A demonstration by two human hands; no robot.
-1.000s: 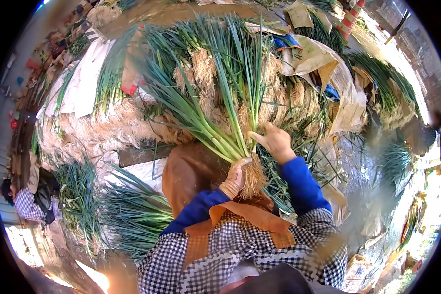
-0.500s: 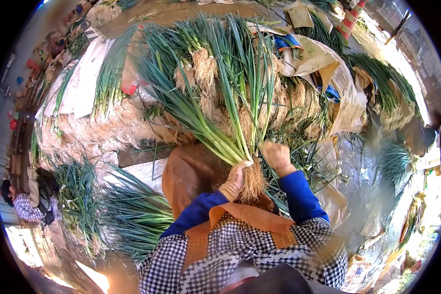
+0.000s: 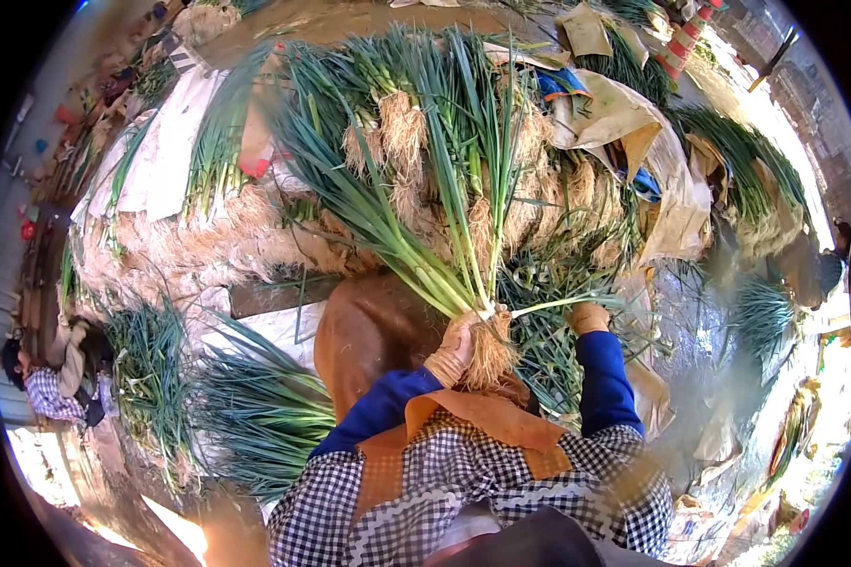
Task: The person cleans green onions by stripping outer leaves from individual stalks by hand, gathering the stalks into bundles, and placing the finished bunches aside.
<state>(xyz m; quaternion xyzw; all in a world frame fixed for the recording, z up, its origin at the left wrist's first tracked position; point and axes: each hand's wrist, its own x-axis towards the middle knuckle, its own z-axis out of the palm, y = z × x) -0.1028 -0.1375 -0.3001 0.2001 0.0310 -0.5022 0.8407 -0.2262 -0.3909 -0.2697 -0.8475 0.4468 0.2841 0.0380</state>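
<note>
My left hand (image 3: pixel 455 352) is wrapped round the base of a bunch of green onions (image 3: pixel 425 282), just above its pale hairy roots (image 3: pixel 490 353). The green tops fan up and to the left, away from my body. Off to the right, my right hand (image 3: pixel 589 318) is closed on a single green onion leaf (image 3: pixel 547 303). That leaf stretches sideways, nearly level, from the bunch's base to my fingers. Beneath it lies a heap of loose green leaves (image 3: pixel 544 364).
Rooted green onions are piled in a long stack (image 3: pixel 227 236) ahead, partly under sheets (image 3: pixel 676 180). More bundles (image 3: pixel 255 411) lie at my left. A person (image 3: pixel 55 378) is at the far left. A striped traffic cone (image 3: pixel 683 42) stands at the back right.
My right hand has moved right and slightly down, away from the bunch, drawing one leaf out sideways. My left hand has stayed in place, holding the green onions.
</note>
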